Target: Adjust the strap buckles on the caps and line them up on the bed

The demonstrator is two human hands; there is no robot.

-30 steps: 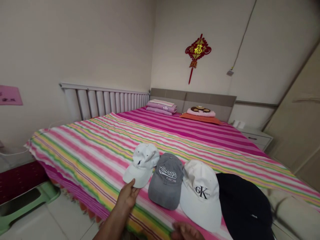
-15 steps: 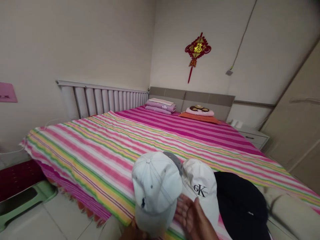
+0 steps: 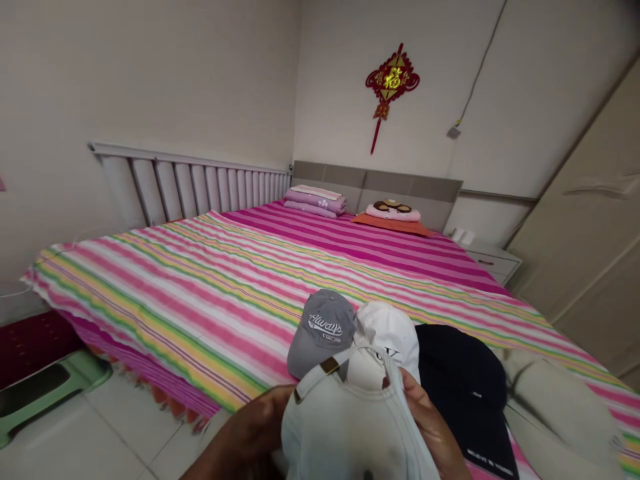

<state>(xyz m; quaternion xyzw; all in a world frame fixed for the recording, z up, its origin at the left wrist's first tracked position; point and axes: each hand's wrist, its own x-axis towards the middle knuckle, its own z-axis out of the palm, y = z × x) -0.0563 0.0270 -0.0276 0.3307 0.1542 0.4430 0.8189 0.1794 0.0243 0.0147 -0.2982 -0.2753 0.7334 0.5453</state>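
Observation:
My two hands hold a pale whitish baseball cap [image 3: 350, 427] low in front of me, its back opening and buckled strap turned upward and away. My left hand [image 3: 263, 423] grips its left side, fingers partly hidden behind it. On the right edge, my right hand [image 3: 430, 420] has its fingers closed around the fabric. Just beyond, on the bed, lie a grey cap [image 3: 323, 330] with white "Always" lettering and a white cap [image 3: 393, 327] with dark letters, partly covered by the held one. A black cap [image 3: 463, 373] rests right of them.
A beige cloth item [image 3: 560, 400], apparently a cap, lies at far right. The bed has a striped cover [image 3: 190, 280], folded purple bedding [image 3: 315, 201] and an orange mat [image 3: 393, 225] near the headboard. A green stool [image 3: 60, 393] stands on the floor at left.
The pale cap has been turned over from crown-up, brim toward me, to its back strap showing. My right hand has gone from open beside it to gripping it. The grey cap is uncovered.

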